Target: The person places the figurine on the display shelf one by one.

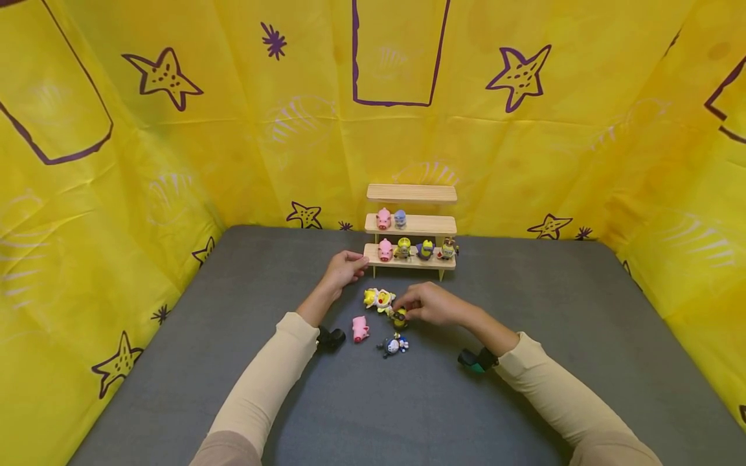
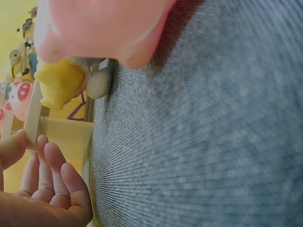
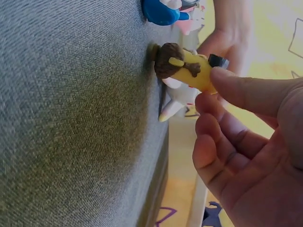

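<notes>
My right hand pinches a small yellow minion figurine by its head between thumb and index finger. Its brown lower part and feet are close over the grey cloth. With my left hand I hold the left end of the lowest board of a wooden tiered shelf, thumb above and fingers below. Beside the minion lies a white-and-yellow figurine. A pink pig figurine lies on its side, and a blue-and-white figurine lies nearer me.
On the lowest board stand a pink pig and several yellow figurines, one a minion in blue. The middle board holds another pig and a bluish figurine. A yellow patterned curtain rises behind the grey table.
</notes>
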`<state>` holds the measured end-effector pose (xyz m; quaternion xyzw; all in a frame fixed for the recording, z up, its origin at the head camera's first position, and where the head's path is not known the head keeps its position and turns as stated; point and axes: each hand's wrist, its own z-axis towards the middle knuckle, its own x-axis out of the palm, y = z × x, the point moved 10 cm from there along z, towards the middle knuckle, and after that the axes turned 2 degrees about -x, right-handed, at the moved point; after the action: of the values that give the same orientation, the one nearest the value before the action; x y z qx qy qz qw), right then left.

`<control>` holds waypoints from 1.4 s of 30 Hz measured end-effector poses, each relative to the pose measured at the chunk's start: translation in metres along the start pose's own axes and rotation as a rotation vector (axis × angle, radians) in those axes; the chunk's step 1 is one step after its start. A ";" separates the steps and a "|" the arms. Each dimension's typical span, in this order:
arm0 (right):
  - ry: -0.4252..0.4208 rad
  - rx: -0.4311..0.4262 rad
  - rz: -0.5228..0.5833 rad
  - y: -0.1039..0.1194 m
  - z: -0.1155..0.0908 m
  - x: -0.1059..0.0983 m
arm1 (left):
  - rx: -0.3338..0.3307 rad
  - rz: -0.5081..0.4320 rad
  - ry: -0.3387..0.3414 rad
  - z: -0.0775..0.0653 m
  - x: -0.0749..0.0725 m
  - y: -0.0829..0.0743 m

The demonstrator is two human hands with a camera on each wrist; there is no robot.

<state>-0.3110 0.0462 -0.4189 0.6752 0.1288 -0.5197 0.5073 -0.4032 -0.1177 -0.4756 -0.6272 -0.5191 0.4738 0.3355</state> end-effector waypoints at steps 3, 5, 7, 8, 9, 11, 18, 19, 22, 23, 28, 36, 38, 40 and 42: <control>0.004 0.008 0.015 -0.001 -0.001 0.000 | 0.001 0.000 -0.002 0.000 0.000 0.000; 0.010 0.020 0.035 -0.002 -0.002 0.001 | 0.004 -0.002 -0.002 -0.001 0.000 0.000; 0.014 0.035 0.054 -0.003 -0.002 0.002 | 0.012 -0.003 -0.002 -0.002 -0.001 -0.001; 0.013 0.042 0.062 -0.003 -0.002 0.003 | 0.016 -0.005 0.000 -0.002 -0.001 -0.001; 0.008 0.047 0.063 -0.004 -0.001 0.003 | 0.019 -0.004 -0.002 -0.002 -0.001 -0.001; -0.014 0.055 0.059 -0.004 -0.001 0.003 | 0.024 -0.001 -0.008 -0.004 -0.002 -0.003; -0.096 0.061 -0.010 -0.002 0.000 0.001 | 0.004 -0.004 0.001 -0.003 -0.001 -0.001; -0.096 0.061 -0.019 -0.002 0.000 0.001 | 0.000 -0.001 0.001 -0.003 -0.001 0.000; -0.087 0.060 -0.026 -0.001 0.000 -0.001 | -0.010 0.005 0.001 -0.001 0.000 0.002; -0.084 0.061 -0.026 0.000 -0.001 -0.003 | -0.009 0.007 0.001 0.000 0.000 0.002; -0.100 0.073 -0.017 0.002 -0.002 -0.020 | -0.007 0.002 0.003 -0.001 0.000 0.000; -0.140 0.090 -0.058 0.006 -0.003 -0.059 | -0.016 0.007 0.007 -0.002 -0.001 0.000; -0.146 0.094 -0.061 0.008 -0.003 -0.069 | -0.015 0.007 0.007 -0.002 0.000 0.000; -0.152 0.101 -0.064 0.009 -0.004 -0.079 | -0.015 0.004 0.007 -0.001 -0.001 0.000; -0.165 0.099 -0.065 0.010 -0.004 -0.088 | -0.014 0.004 0.007 -0.001 -0.001 0.000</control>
<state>-0.3393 0.0759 -0.3407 0.6497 0.0826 -0.5955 0.4652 -0.4019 -0.1182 -0.4753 -0.6324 -0.5201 0.4684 0.3320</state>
